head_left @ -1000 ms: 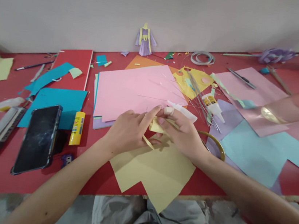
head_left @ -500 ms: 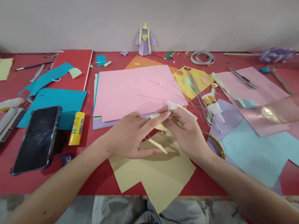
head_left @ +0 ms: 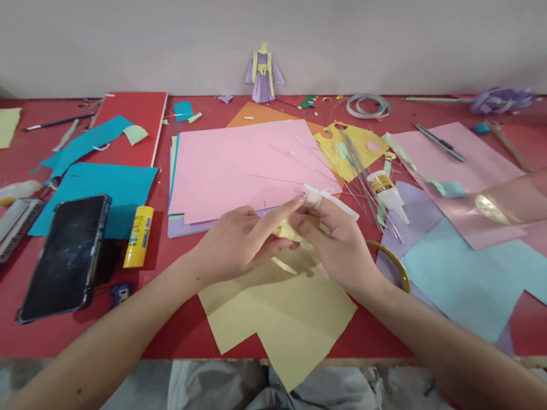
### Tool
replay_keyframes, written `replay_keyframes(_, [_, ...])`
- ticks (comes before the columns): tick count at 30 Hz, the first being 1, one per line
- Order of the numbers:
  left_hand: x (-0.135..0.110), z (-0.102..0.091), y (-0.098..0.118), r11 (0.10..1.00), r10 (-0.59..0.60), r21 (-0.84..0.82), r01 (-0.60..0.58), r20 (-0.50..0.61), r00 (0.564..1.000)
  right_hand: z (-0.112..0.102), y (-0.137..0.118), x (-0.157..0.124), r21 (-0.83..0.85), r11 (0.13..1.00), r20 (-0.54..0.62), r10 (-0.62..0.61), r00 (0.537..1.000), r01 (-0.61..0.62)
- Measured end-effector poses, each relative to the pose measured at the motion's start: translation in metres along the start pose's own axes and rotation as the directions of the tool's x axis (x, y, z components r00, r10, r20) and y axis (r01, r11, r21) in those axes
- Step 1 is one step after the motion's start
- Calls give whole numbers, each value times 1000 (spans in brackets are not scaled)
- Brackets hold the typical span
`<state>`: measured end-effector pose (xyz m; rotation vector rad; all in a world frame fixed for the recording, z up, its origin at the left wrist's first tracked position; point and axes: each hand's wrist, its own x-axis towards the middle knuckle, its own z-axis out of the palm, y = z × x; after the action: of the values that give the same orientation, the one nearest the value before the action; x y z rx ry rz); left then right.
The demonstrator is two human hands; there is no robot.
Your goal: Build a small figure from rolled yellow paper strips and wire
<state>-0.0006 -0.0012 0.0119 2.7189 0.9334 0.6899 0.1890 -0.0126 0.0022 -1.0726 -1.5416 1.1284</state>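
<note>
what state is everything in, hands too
left hand, holding small yellow paper piece
right hand, holding it too
pale yellow sheet, notched
phone, screen dark
glue stick, whether capped unclear
glue bottle, on its side
pale tubing, coiled
paper figure, upright
paper stack, pink on top

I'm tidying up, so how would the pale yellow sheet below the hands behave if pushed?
The pale yellow sheet looks thin, so it would probably be light and bend easily. A corner juts past the edge of the red table, so pushed that way it might slip off.
</note>
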Motion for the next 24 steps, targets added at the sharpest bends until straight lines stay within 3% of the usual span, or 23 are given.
replay_keyframes(17, [-1,4,-1,998,-46,53,45,32,998,1,-2,0,-64,998,48,-9,999,13])
replay_keyframes(24, [-2,8,-3,989,31,143,-39,62,998,0,-2,1,-150,988,102,-8,995,24])
